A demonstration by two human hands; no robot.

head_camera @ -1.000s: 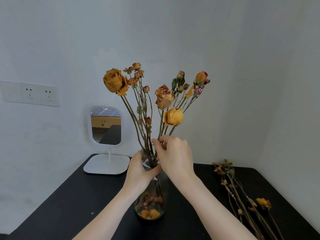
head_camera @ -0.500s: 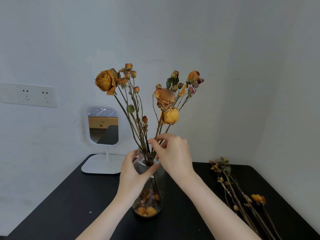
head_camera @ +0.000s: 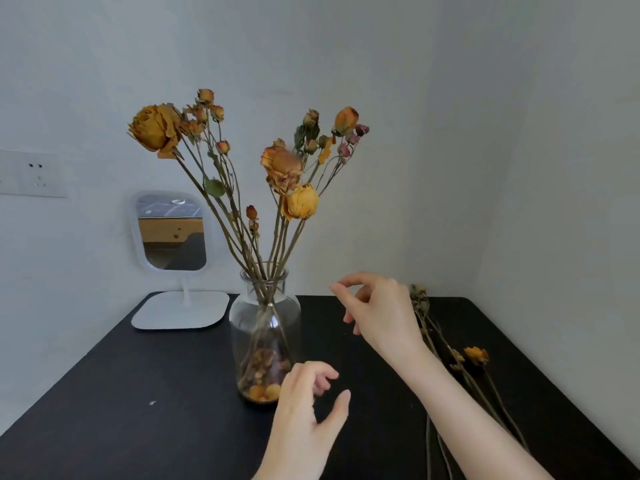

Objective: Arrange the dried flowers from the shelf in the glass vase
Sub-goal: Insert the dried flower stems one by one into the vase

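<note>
On black table [head_camera: 138, 393], dried flowers [head_camera: 284, 168] stand in glass vase [head_camera: 265, 327].

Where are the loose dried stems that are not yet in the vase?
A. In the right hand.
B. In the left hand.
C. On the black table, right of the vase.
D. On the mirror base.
C: the stems lie on the table, right of the vase; the left hand and right hand hold nothing.

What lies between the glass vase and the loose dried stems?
In the head view, the right hand hovers between glass vase and loose stems, holding nothing, above bare black table.
</note>
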